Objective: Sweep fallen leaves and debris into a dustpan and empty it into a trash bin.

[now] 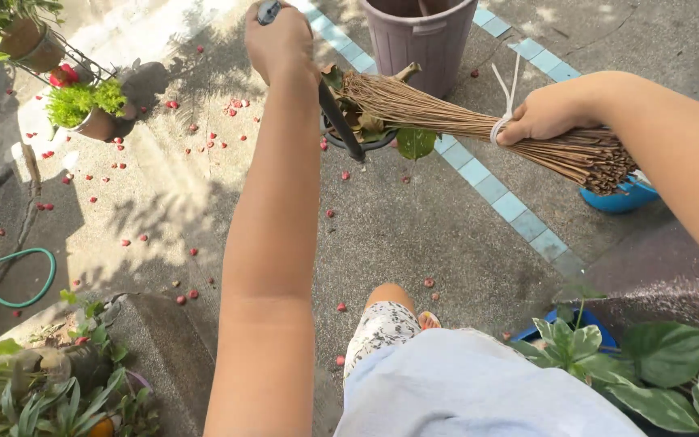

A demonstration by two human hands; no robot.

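Note:
My left hand (281,39) is shut around the top of a dark long handle (340,121) that runs down to a black dustpan (366,139) holding dry leaves. My right hand (545,113) grips a stick broom (479,129) of thin brown sticks, just beside its white tie. The broom's tip presses the leaves (366,117) into the dustpan. Both are held above the concrete ground, in front of a purple bin (419,36).
Small red berries (204,137) lie scattered over the concrete. Potted plants (82,109) stand at far left, more greenery at bottom left and a leafy plant (657,380) bottom right. A green hose (10,275) curls at left. A blue pot (620,197) sits under the broom's end.

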